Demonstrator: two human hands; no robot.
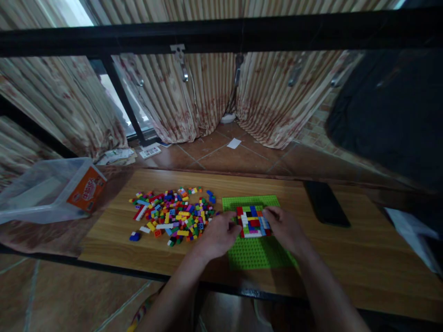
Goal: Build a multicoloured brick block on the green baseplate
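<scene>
The left hand (219, 233) and right hand (282, 227) are pressed, fingers curled, against the sides of the small multicoloured brick block (252, 221) on the green studded baseplate (256, 253). Bricks could be popped off by uneven squeezing, or the loose brick pile (173, 214) at the left scattered by a wrist.

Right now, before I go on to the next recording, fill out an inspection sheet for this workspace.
Surface: wooden table, lit dimly.
Job's things: green baseplate bearing a multicoloured brick patch; loose brick pile to its left.
Clutter: clear plastic tub with orange label at left; black phone at right; white paper at the right edge.
Grippers: left hand and right hand flank the patch, fingers on its edges.
Cables: nothing seen.
Surroundings: black metal bar overhead, striped curtains, tiled floor with paper scraps.
</scene>
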